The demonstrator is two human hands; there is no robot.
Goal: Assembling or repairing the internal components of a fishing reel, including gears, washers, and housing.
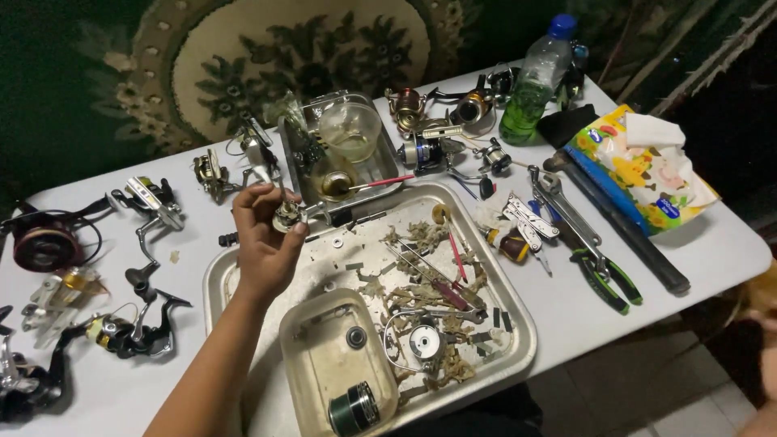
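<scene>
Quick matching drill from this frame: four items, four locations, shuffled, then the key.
Items:
1. plastic bottle
2. green-handled pliers
3. dark spool
4. small metal part

Places:
A. inside the clear tub at the near edge of the metal tray
B. pinched in the fingertips of the left hand
C. standing at the far side of the white table
D. lying on the table to the right of the tray

Pairs: 1-C, 2-D, 3-A, 4-B

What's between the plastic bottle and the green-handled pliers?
In the head view, between bottle and pliers: a black pouch, then an adjustable wrench on the white table.
</scene>
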